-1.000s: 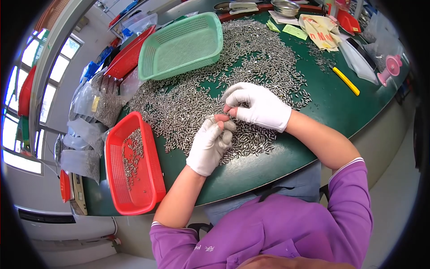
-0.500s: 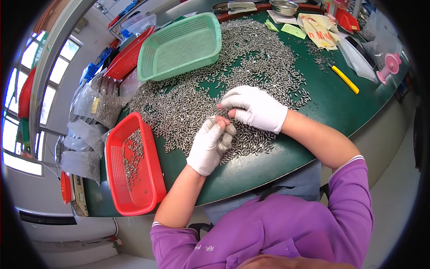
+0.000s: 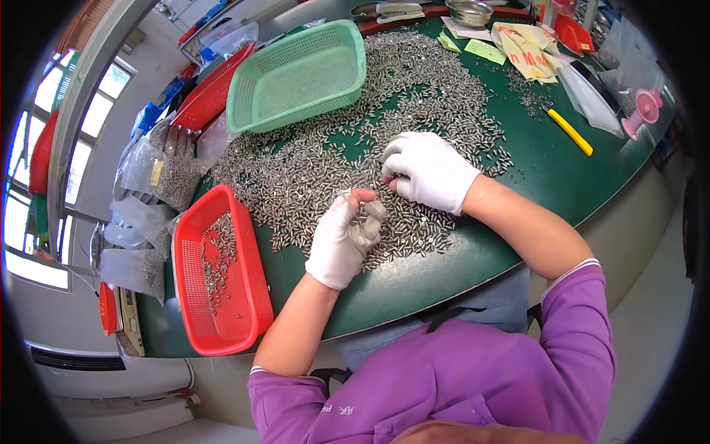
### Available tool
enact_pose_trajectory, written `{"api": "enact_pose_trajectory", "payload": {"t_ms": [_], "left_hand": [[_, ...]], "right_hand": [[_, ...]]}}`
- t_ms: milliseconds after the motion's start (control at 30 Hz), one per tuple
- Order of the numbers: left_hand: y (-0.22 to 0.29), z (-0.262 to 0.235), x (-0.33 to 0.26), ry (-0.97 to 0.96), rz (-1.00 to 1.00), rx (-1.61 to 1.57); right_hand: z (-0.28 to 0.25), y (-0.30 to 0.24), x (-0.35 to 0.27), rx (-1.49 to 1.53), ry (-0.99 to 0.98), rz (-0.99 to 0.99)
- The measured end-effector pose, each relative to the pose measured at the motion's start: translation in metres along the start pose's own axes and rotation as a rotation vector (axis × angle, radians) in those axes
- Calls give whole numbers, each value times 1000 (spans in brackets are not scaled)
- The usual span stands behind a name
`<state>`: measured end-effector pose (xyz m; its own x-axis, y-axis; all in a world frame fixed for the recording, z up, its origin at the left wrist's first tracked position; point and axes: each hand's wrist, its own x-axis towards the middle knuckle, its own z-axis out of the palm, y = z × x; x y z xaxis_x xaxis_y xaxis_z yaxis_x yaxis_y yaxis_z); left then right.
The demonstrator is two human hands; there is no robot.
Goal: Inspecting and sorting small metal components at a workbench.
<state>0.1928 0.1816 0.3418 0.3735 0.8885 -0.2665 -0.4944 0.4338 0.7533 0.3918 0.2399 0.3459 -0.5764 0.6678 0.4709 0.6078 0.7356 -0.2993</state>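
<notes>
A thick spread of small metal pins (image 3: 318, 177) covers the middle of the green table (image 3: 577, 174). Above its near part is my left hand (image 3: 345, 235), in a white glove with bare fingertips. Its thumb and forefinger meet and the other fingers curl in; whatever they hold is too small to make out. To the right, my right hand (image 3: 430, 172), gloved the same way, is low over the pins with its fingers bent down and thumb tucked close. Its fingertips are partly hidden, so a pin between them cannot be told. The two hands are apart.
A red basket (image 3: 262, 296) with some pins stands left of my left forearm. The green basket (image 3: 296, 118) sits at the back of the spread. Filled plastic bags (image 3: 133, 274) line the left edge. A yellow cutter (image 3: 571, 133) and a pink stand (image 3: 642, 111) are at right.
My right hand has moved away from my left fingertips, rightward and down among the pins. My left hand has stayed nearly in place, its thumb and forefinger shifting slightly.
</notes>
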Motion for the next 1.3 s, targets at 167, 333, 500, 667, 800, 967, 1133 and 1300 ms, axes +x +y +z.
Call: {"api": "enact_pose_trajectory", "payload": {"t_ms": [167, 333, 500, 667, 800, 967, 1133, 1300], "left_hand": [[-4, -12, 3, -53, 17, -59], [-3, -7, 3, -41, -4, -60], [-3, -4, 3, -63, -7, -27], [-3, -6, 3, -93, -7, -46], [-3, -6, 3, -93, -6, -41], [-2, -6, 3, -100, -9, -47], [-3, -1, 1, -93, -7, 20], [-3, 4, 0, -110, 0, 88]], "right_hand": [[9, -1, -3, 6, -20, -20], [10, 1, 0, -5, -14, 7], [4, 4, 3, 10, 120, 106], [5, -1, -3, -73, -11, 31], [8, -3, -2, -26, -53, 52], [-1, 1, 3, 6, 37, 139], [-4, -7, 3, 648, -3, 179], [0, -21, 2, 918, -144, 203]]}}
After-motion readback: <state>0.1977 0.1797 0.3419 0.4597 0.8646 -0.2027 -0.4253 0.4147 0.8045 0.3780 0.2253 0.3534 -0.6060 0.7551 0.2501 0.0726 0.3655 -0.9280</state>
